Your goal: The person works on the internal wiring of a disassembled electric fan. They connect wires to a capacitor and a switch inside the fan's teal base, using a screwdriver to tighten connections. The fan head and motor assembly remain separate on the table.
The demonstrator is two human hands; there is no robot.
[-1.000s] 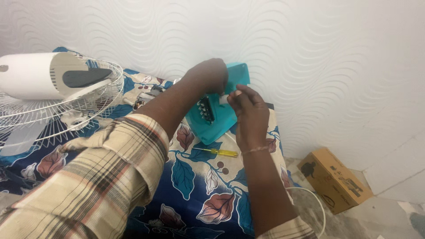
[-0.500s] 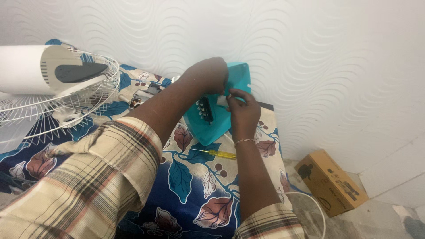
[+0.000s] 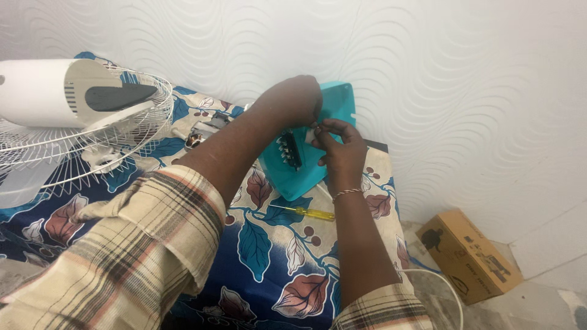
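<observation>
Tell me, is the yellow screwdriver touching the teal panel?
Apart. The head view shows the yellow screwdriver lying on the floral cloth, with a strip of cloth between it and the teal panel.

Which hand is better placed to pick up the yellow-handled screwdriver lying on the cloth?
Right hand, probably: the yellow-handled screwdriver lies just below its wrist, while the left hand sits higher, on the teal plastic housing.

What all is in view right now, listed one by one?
panel: one, teal, propped on table by wall, both hands on it
small part: one, white, between both hands' fingertips
screwdriver: one, yellow handle, on cloth below panel
fan: one, white, lying at left
cloth: one, blue floral, covering table
box: one, brown cardboard, floor at right
cable: one, white, floor
left hand: on panel top
right hand: grip pinching small part
</observation>
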